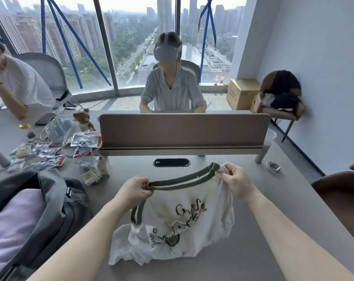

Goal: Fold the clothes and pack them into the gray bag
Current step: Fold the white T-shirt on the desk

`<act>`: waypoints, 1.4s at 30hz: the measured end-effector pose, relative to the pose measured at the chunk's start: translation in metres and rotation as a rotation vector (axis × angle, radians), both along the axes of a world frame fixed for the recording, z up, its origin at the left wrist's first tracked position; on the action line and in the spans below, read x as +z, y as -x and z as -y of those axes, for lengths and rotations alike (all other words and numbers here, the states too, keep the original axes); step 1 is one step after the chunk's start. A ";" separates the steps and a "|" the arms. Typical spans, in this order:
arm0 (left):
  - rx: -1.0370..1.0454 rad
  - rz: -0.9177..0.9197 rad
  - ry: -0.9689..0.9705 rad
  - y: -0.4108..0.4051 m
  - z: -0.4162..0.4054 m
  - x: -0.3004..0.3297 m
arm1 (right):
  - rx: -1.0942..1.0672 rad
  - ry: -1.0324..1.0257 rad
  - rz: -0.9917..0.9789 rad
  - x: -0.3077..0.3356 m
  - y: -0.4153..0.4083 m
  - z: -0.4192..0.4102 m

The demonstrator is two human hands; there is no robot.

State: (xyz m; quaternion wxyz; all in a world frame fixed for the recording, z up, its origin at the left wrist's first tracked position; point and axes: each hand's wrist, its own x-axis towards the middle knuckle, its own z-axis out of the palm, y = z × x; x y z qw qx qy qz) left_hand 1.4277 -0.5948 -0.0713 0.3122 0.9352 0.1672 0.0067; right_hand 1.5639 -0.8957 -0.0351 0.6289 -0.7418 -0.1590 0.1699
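Left hand [136, 189] pinching the green striped collar of the white shirt [184, 226], right hand [236, 181] pinching its other end, shirt hanging crumpled above the table [263, 199], gray bag [56, 201] open at left

Daylight came through tall windows [131, 43] overlooking city towers. A gray desk [253, 199] carried a brown divider panel [184, 129]; a cardboard box [242, 93] and brown chair [279, 112] stood by the white wall [324, 67].

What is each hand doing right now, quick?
Left hand: closed, pinching one end of the green band of the white shirt.
Right hand: closed, pinching the other end of that band, shirt hanging above the table.
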 end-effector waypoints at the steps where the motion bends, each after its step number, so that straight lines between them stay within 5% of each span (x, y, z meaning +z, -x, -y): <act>1: 0.028 0.042 -0.022 -0.001 -0.001 0.001 | -0.008 -0.004 0.010 -0.001 -0.001 0.000; 8: 0.180 0.143 0.157 -0.011 -0.005 0.004 | 0.003 0.042 0.091 -0.002 -0.003 0.002; 15: 0.204 0.121 -0.206 -0.019 -0.018 0.026 | 0.186 -0.012 0.089 0.037 0.007 -0.003; 22: 0.108 0.420 0.530 -0.031 -0.011 0.058 | 0.393 0.034 0.032 0.074 0.008 -0.005; 36: -0.096 0.202 1.022 -0.043 0.068 0.048 | 0.287 0.060 0.299 0.038 0.026 -0.062; 42: -0.007 0.186 0.968 -0.045 0.072 0.049 | 0.251 0.150 0.344 0.031 0.019 -0.062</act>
